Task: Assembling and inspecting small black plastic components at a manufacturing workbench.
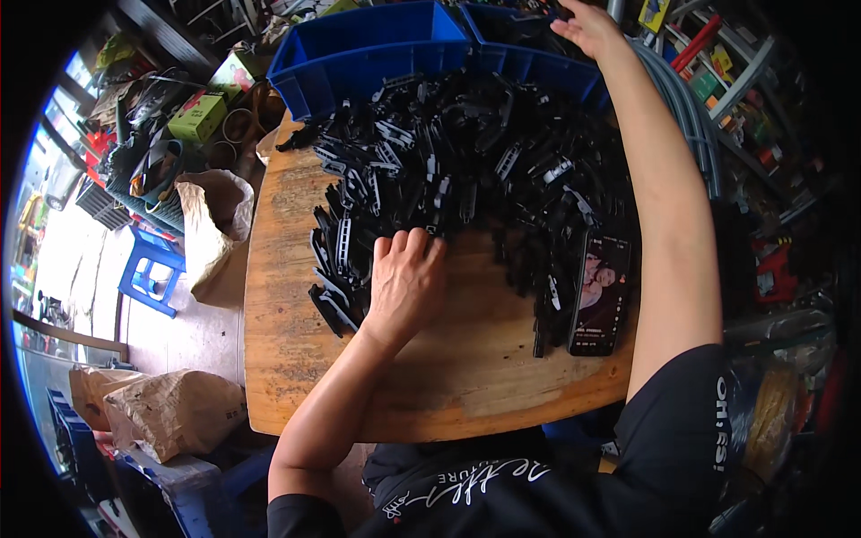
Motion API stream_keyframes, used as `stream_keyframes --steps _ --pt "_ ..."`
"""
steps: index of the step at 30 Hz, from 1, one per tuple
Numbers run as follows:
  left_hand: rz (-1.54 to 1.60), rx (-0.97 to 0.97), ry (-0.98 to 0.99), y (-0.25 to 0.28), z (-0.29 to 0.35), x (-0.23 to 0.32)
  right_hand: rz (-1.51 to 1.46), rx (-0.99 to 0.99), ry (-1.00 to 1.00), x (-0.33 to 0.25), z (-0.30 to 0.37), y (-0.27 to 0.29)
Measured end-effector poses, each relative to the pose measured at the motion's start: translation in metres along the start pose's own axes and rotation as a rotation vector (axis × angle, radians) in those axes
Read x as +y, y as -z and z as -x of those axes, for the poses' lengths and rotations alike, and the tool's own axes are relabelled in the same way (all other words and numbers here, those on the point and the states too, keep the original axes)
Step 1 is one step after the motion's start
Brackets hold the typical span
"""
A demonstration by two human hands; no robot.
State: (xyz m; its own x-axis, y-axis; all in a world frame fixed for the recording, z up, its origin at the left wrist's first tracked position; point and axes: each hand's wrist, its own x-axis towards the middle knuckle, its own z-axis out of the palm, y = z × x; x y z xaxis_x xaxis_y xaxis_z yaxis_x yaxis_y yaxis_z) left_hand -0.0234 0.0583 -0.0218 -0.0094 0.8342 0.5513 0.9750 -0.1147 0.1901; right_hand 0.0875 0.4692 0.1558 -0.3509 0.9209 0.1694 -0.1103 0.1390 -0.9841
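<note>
The left hand (405, 285) rests on the counter (466, 377), fingers curled onto the near edge of the heap of black plastic parts (466, 170); whether they pinch one is hidden. At one o'clock the right hand (587, 27) hovers open-fingered over a blue bin (529, 63). Raking could nudge the phone (601, 291) off the counter's edge.

Phone: a dark phone (599, 292) lies on my desk (448, 377), at its right edge, screen lit.
Stool: a blue plastic stool (148, 273) stands on the floor to my left.
Sacks: brown paper sacks (175, 411) sit low on the left.
Box: a green box (197, 117) rests among clutter, upper left.
</note>
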Motion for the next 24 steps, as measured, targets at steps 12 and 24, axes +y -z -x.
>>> stream_keyframes --steps 12,24 --pt "0.388 0.051 0.234 0.03 0.012 -0.005 1.434 -0.455 0.253 0.064 0.306 -0.049" --pt "1.586 -0.238 0.67 0.043 0.018 -0.006 0.938 -0.432 0.47 0.067 0.355 -0.036"
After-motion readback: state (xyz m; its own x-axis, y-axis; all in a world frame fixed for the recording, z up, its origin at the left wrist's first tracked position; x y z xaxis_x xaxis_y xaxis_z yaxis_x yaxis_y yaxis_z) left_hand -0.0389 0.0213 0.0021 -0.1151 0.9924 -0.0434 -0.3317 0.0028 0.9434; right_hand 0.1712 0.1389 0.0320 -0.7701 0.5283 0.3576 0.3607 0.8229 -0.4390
